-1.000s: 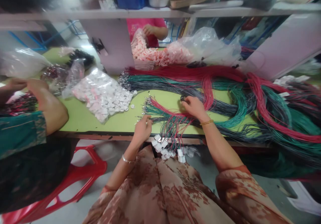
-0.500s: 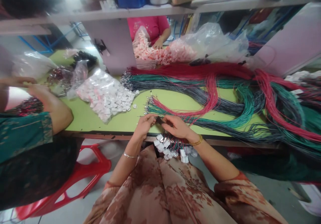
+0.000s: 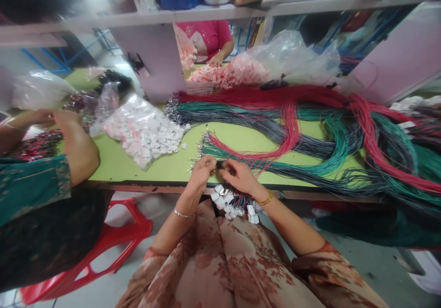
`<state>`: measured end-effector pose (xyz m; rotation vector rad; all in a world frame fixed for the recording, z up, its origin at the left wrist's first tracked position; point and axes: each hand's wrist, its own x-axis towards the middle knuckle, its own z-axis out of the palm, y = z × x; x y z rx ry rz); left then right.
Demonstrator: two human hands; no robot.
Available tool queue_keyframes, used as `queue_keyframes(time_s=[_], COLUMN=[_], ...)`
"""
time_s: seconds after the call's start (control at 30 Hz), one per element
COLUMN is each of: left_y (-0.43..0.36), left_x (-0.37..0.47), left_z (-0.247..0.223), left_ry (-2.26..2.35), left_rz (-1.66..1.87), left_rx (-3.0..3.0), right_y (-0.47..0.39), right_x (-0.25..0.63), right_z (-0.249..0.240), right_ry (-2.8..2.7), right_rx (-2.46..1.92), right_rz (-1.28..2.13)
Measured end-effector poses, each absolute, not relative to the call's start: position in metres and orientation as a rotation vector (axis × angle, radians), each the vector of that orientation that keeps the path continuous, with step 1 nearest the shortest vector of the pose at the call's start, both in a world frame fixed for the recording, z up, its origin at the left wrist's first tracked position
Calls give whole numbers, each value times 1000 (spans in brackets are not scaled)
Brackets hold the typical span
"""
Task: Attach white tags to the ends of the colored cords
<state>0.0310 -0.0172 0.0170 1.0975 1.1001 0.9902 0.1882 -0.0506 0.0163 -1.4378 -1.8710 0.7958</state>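
Note:
At the front edge of the table my two hands come close together with their fingers pinched. My right hand [image 3: 240,175] holds a small black piece [image 3: 219,165], perhaps a connector. Closed beside it, the fingertips of my left hand [image 3: 202,172] hold something too small to make out. Just behind the hands lie the metal-tipped ends of red, green and black wires [image 3: 208,143]. Below my right hand, a cluster of wires with white connectors [image 3: 227,203] hangs at the table edge by my lap.
A clear bag of white connectors [image 3: 143,128] lies spilled on the green tabletop [image 3: 168,168]. Long wire bundles [image 3: 310,96] stretch to the right. At left a co-worker's arm [image 3: 77,138] rests near a red stool [image 3: 120,234]. A shelf [image 3: 138,18] crosses above; another person in pink [image 3: 220,39] sits opposite.
My hands have shifted slightly, still pinched together around the black piece. The left co-worker's hands have moved closer together, and the person opposite has raised a bunch of pale pieces on the left.

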Motion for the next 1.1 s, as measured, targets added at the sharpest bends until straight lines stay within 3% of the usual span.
queue_keyframes(time_s=[0.33, 0.6, 0.8, 1.1], left_y=[-21, -25, -31, -46], left_x=[18, 23, 19, 30], left_z=[30, 22, 21, 19], left_ry=[1261, 1243, 1286, 1307], left_rz=[998, 1007, 1038, 1112], left_rx=[1622, 1504, 1524, 1600], right_y=[-55, -58, -55, -6], right_x=[176, 181, 187, 166], right_z=[17, 15, 41, 34], right_ry=[-1925, -1944, -1796, -1651], right_rx=[-1477, -1390, -1471, -1448], right_rz=[718, 590, 424, 906])
